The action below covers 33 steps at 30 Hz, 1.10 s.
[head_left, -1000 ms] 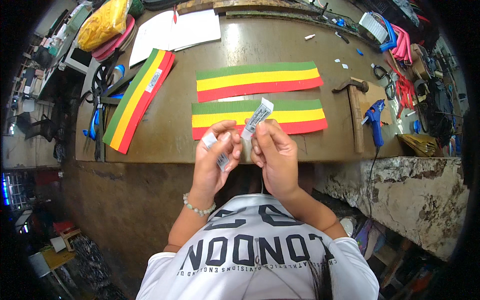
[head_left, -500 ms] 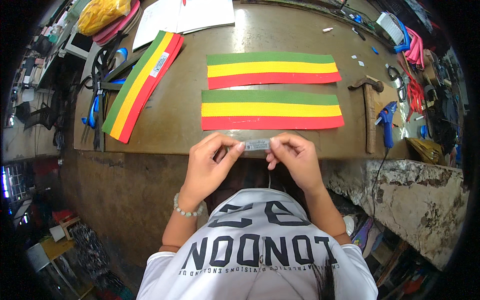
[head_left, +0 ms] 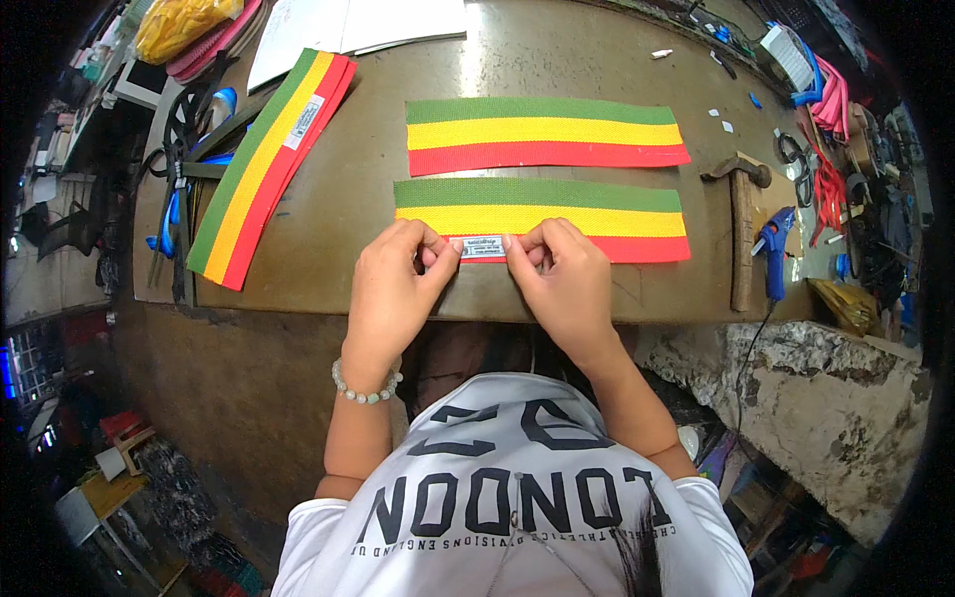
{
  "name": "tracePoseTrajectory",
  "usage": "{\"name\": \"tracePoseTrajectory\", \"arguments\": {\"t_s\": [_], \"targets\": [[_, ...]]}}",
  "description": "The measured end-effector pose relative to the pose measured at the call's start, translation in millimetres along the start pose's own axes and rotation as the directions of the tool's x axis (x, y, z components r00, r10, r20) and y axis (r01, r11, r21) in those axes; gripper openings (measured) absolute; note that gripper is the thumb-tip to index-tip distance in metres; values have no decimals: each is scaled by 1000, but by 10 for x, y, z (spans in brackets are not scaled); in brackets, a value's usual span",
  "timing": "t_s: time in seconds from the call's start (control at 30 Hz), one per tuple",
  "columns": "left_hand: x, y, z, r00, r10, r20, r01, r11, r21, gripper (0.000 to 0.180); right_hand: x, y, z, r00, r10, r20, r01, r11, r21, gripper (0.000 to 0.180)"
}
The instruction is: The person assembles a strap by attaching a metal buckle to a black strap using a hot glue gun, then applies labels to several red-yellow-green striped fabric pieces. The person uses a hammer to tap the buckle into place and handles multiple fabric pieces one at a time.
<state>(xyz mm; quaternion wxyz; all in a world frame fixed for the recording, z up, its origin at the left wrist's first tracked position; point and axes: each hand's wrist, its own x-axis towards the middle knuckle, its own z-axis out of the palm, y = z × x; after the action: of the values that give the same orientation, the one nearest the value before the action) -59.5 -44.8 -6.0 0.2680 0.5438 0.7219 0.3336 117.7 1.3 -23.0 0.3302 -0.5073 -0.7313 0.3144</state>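
A small grey printed label (head_left: 483,247) lies over the red stripe of the nearer striped strap (head_left: 537,195), which is green, yellow and red. My left hand (head_left: 401,269) pinches the label's left end. At its right end, the fingertips of my right hand (head_left: 563,271) are closed on it too. Beyond is a second striped strap (head_left: 542,133), set level with the first. A third striped strap (head_left: 269,169) slants at the left, with a similar label (head_left: 303,121) on its red stripe.
To the right, a hammer (head_left: 740,229) lies beside a blue glue gun (head_left: 774,249) whose cord hangs over the table's front edge. Dark straps (head_left: 179,159) lie far left. An open notebook (head_left: 353,28) and a yellow plastic bag (head_left: 184,28) are at the back.
Both hands have moved forward from the table's front edge, carrying the label slightly left and onto the nearer strap's red stripe. The straps stay in place.
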Motion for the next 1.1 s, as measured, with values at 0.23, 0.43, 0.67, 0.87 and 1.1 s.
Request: {"name": "tracePoseTrajectory", "arguments": {"t_s": [0.23,0.43,0.67,0.87,1.1], "targets": [[-11,44,40,998,-34,-48,34,999,1,24,10,-26,1,1000,7,17,-7,1000,-1,20],[-11,30,32,996,-32,-86,35,999,26,28,42,54,-46,992,126,22,-128,979,162,16],[-7,9,4,997,-62,-51,61,998,-10,31,44,82,-78,984,152,87,-169,957,237,21],[-31,-58,73,995,13,-102,-17,999,-31,28,4,27,-37,1000,15,25,-16,998,55,21],[21,-206,2,995,-77,-66,61,972,-225,24,54,131,-83,987,129,92,-148,960,239,23]]}}
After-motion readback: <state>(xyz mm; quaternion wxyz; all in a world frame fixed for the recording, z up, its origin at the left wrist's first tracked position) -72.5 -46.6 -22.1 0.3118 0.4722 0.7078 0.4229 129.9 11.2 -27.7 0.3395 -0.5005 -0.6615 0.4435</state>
